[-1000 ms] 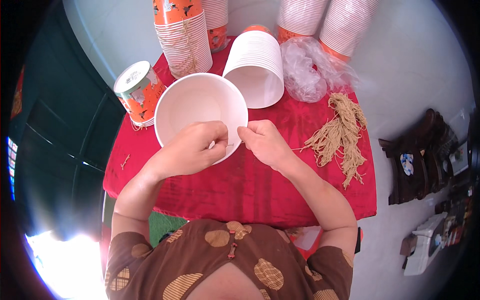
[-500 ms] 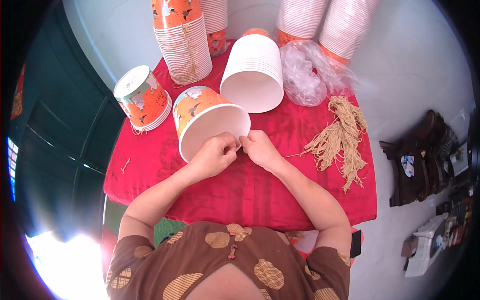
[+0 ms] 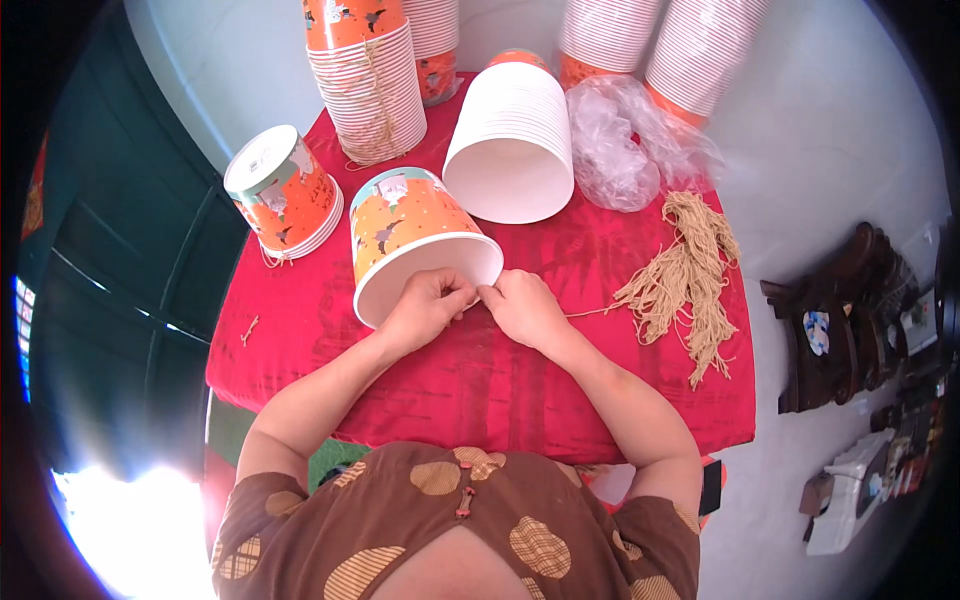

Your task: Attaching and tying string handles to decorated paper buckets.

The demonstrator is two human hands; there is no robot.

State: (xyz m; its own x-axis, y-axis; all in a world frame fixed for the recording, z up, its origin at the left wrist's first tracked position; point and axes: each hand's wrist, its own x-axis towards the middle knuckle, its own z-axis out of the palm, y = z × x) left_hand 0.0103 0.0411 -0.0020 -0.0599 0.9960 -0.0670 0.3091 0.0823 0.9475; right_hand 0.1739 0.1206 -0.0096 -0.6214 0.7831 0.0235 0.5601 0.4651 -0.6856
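Note:
An orange paper bucket point(image 3: 415, 215) with printed figures lies tipped on the red cloth, its white mouth toward me. My left hand point(image 3: 430, 305) reaches into the mouth at the lower rim, thumb and forefinger pinched. Against the rim's right side, my right hand point(image 3: 520, 305) is closed too, its thumb meeting the left fingertips. A strand of tan string point(image 3: 595, 313) runs from a loose hank point(image 3: 690, 285) on the right to beneath my right wrist, toward that hand. What lies between the left fingertips is too small to make out.
A nested stack of white-lined buckets point(image 3: 508, 150) lies behind the tipped one. An upside-down stack point(image 3: 285, 195) stands at left, a string-tied stack point(image 3: 370, 95) behind. Crumpled clear plastic point(image 3: 620, 150) lies right of centre, near wrapped stacks point(image 3: 705, 55). A string scrap point(image 3: 250, 330) rests on the red cloth point(image 3: 300, 360).
The tipped bucket has turned slightly, showing more of its printed side. Both hands stay at its rim, fingertips still together, with the right hand shifted a little.

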